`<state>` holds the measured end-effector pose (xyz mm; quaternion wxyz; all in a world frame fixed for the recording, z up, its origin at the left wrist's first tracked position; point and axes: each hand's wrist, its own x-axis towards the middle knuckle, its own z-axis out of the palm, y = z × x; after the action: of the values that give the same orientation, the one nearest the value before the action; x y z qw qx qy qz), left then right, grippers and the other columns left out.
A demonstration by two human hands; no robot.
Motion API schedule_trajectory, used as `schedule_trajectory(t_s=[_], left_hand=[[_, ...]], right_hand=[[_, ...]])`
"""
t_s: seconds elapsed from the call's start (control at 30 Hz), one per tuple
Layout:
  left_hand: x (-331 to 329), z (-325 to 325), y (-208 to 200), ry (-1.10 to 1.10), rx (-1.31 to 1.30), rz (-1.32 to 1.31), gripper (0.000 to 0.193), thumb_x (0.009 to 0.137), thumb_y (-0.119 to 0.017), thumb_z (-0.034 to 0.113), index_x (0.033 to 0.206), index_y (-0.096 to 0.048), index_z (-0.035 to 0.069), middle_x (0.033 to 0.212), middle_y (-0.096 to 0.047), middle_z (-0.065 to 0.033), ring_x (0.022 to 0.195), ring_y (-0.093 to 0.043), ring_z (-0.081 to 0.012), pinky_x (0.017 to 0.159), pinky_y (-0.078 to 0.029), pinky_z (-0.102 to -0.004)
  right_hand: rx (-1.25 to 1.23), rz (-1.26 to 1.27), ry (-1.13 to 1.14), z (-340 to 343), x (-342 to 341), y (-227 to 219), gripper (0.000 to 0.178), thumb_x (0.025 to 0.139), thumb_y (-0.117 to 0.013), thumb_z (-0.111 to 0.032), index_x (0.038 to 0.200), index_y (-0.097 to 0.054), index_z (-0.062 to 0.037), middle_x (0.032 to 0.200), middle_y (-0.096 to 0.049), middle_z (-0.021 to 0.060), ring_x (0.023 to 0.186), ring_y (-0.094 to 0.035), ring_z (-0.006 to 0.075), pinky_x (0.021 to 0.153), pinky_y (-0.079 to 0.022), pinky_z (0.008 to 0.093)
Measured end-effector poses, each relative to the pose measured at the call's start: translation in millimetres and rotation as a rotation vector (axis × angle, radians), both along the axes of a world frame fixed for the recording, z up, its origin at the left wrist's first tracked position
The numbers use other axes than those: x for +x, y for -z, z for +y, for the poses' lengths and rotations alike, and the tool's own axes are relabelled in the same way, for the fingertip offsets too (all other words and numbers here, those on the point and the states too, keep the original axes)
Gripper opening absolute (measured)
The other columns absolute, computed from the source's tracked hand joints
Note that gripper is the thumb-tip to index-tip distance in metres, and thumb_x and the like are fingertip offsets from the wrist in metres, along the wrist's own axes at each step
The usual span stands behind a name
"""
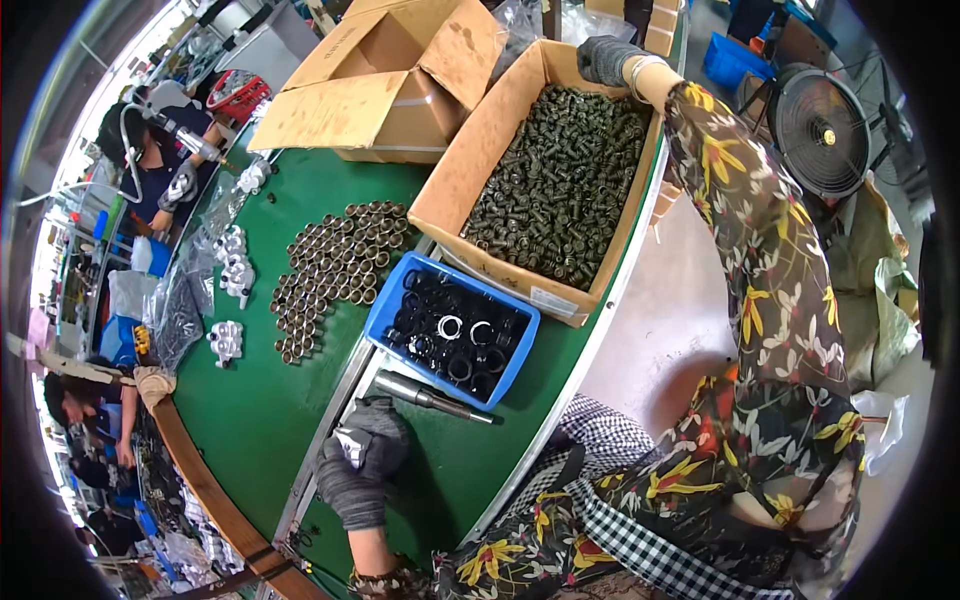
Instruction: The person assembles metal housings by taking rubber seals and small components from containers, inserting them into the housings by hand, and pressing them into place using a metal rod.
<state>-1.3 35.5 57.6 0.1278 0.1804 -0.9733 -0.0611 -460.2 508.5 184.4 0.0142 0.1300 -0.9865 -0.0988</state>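
Observation:
My left hand (368, 448), in a dark grey knit glove, is closed around a small silver metal part (351, 446) over the green table. Just beyond it lies a steel rod tool (425, 394) with a thick body and a thin dark tip. A blue bin (446, 263) of black rings, a few of them white, stands past the rod. My right hand (606, 61), gloved alike, reaches to the far right corner of an open cardboard box (455, 205) and grips its rim; the fingertips are partly hidden. Many small dark threaded fittings (560, 185) fill this box.
Metal rings (340, 262) stand grouped left of the bin. Silver castings (226, 342) lie farther left near plastic bags. Another open carton (345, 118) stands at the back. A metal strip (310, 465) crosses the table. People work at the left; a black fan (822, 130) stands right.

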Motion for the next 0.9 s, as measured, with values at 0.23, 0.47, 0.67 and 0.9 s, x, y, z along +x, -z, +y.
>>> schedule_trajectory(t_s=[0.23, 0.47, 0.67, 0.9], left_hand=[[6.2, -4.8, 14.6, -0.107, 0.215, 0.094, 0.058, 0.062, -0.082, 0.041, 0.096, -0.06, -0.001, 0.092, -0.061, -0.0203, 0.086, -0.059, -0.0408, 0.079, -0.048, -0.0457], [2.3, -0.7, 13.2, -0.154, 0.23, 0.044, 0.055, 0.061, -0.083, 0.038, 0.094, -0.06, 0.001, 0.091, -0.062, -0.019, 0.084, -0.06, -0.0383, 0.077, -0.049, -0.0442], [-1.2, 5.4, 1.4, -0.146, 0.259, 0.047, 0.051, 0.06, -0.084, 0.033, 0.092, -0.06, 0.002, 0.088, -0.062, -0.0161, 0.081, -0.061, -0.0347, 0.075, -0.05, -0.0419], [0.8, 4.5, -1.6, -0.048, 0.134, 0.038, 0.049, 0.064, -0.084, 0.02, 0.101, -0.059, 0.0, 0.087, -0.064, -0.0118, 0.077, -0.063, -0.0202, 0.072, -0.052, -0.0345]], right_hand=[[0.097, -0.075, -0.045, -8.1, -31.8, 31.7, 0.025, 0.086, -0.059, -0.02, 0.105, -0.068, -0.0063, 0.095, -0.068, 0.0182, 0.089, -0.066, 0.0345, 0.08, -0.053, 0.0415], [0.131, -0.083, -0.044, 6.4, -34.3, 39.2, 0.025, 0.087, -0.058, -0.02, 0.105, -0.068, -0.0064, 0.097, -0.068, 0.0179, 0.091, -0.066, 0.0345, 0.08, -0.053, 0.0419], [0.139, -0.11, -0.058, -0.7, -28.2, 44.4, 0.025, 0.087, -0.058, -0.019, 0.105, -0.069, -0.0064, 0.099, -0.068, 0.0177, 0.092, -0.066, 0.0346, 0.081, -0.053, 0.0422], [0.156, -0.11, -0.05, -5.2, -29.1, 49.4, 0.025, 0.088, -0.057, -0.018, 0.106, -0.069, -0.0065, 0.101, -0.068, 0.0174, 0.093, -0.066, 0.0346, 0.081, -0.053, 0.0426]])
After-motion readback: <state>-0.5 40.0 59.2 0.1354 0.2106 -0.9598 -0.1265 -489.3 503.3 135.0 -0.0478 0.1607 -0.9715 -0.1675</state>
